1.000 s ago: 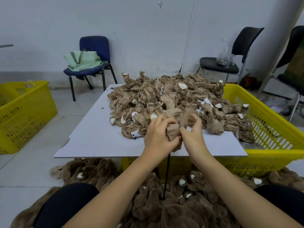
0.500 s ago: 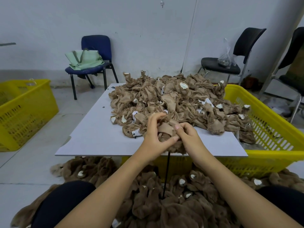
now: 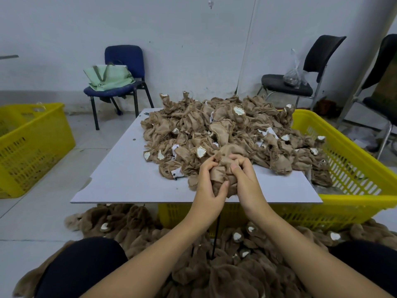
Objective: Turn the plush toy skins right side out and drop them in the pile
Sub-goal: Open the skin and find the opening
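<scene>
Both hands work one tan plush skin [image 3: 221,173], bunched and still inside out, just above the near edge of the white board [image 3: 129,175]. My left hand [image 3: 209,186] grips its left side with curled fingers and thumb. My right hand [image 3: 243,177] grips its right side, fingers dug into the fabric. Behind them a heap of inside-out skins [image 3: 225,134] with white patches covers the board's far half. On the floor below, between my knees, lies the pile of furry brown turned skins [image 3: 214,265].
A yellow crate [image 3: 354,168] stands under the board on the right, another yellow crate [image 3: 30,147] at the left. A blue chair [image 3: 120,82] with a green bag and two black chairs [image 3: 300,82] line the wall. My dark-clad knees [image 3: 81,267] frame the floor pile.
Both hands have closed tighter on the skin and bunched it up; my right fingers have pushed further into the fabric. The skin sits a little lower, nearer the board's edge.
</scene>
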Motion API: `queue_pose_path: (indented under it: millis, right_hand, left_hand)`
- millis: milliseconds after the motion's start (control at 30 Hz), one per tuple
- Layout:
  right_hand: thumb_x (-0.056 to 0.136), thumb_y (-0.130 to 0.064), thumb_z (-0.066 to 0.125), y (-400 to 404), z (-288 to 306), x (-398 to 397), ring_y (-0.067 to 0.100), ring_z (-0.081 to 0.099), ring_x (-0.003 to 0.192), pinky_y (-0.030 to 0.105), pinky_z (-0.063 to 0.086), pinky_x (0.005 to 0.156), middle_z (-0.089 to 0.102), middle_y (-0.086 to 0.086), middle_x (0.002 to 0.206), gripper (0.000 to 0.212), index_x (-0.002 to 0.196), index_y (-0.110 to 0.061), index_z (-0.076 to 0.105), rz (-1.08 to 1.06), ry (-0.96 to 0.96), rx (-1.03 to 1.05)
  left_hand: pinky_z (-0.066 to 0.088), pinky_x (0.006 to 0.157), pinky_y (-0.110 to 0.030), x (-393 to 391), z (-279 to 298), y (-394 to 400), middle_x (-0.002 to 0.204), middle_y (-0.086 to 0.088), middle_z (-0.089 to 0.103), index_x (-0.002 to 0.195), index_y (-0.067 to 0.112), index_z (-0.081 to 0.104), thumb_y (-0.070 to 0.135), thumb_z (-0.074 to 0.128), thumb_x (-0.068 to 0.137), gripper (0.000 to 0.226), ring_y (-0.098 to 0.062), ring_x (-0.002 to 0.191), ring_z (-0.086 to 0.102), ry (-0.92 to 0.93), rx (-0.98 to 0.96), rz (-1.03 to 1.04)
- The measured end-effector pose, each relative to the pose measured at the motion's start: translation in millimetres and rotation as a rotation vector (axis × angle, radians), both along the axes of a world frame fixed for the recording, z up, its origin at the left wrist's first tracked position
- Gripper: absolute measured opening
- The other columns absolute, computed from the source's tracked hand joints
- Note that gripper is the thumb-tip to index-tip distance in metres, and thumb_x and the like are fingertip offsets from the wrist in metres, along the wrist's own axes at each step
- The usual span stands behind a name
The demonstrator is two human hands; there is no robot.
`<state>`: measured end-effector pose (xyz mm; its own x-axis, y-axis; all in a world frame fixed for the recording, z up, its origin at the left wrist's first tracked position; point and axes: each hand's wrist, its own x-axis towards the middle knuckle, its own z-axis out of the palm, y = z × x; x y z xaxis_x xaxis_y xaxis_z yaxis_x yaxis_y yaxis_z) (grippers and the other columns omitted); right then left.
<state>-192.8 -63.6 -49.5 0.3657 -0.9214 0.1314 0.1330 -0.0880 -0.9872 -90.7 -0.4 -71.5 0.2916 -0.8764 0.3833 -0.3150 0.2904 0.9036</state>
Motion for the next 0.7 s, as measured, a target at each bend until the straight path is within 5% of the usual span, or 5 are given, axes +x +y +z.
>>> queue_pose_path:
  millis: [200,400,533,600,700]
  right_hand:
    - [0.108,-0.019,0.038,5,-11,4,0.006,0.064,0.063,0.021,0.049,0.049,0.06,0.005,0.09,0.013,0.1,-0.013,0.046,-0.027,0.008,0.07]
    - [0.099,-0.006,0.034,-6,3,1,0.01,0.061,0.076,0.024,0.053,0.059,0.059,-0.001,0.106,0.035,0.11,-0.037,0.047,0.014,0.172,-0.25]
    - [0.091,-0.039,0.037,-12,2,1,0.015,0.062,0.084,0.037,0.053,0.07,0.064,0.003,0.102,0.024,0.101,-0.032,0.058,0.122,0.339,-0.279]
    - [0.089,-0.063,0.046,-10,-7,1,0.009,0.065,0.088,0.03,0.054,0.073,0.067,-0.007,0.097,0.032,0.102,-0.034,0.053,0.14,0.406,-0.342]
    - [0.09,-0.056,0.064,-6,-19,0,0.003,0.07,0.086,0.017,0.051,0.068,0.072,-0.016,0.095,0.033,0.109,-0.031,0.051,0.186,0.331,-0.304]
  left_hand:
    - [0.037,0.106,-0.014,3,2,3,0.133,0.005,0.045,0.116,0.018,0.051,0.014,0.072,0.088,0.036,-0.003,0.131,0.043,-0.237,-0.137,0.156]
    - [0.05,0.091,-0.043,10,5,1,0.11,0.006,0.044,0.107,0.023,0.045,0.034,0.072,0.08,0.04,-0.017,0.108,0.05,-0.261,-0.033,0.188]
    - [0.05,0.08,-0.051,17,6,-5,0.099,0.001,0.043,0.096,0.027,0.035,0.035,0.069,0.081,0.038,-0.027,0.097,0.049,-0.279,0.151,0.128]
    - [0.047,0.074,-0.047,19,7,-7,0.097,-0.001,0.042,0.089,0.031,0.031,0.031,0.062,0.079,0.033,-0.027,0.093,0.048,-0.275,0.21,0.087]
    - [0.043,0.065,-0.037,18,1,-7,0.098,-0.002,0.041,0.088,0.034,0.028,0.02,0.06,0.081,0.035,-0.017,0.087,0.047,-0.265,0.263,0.044]
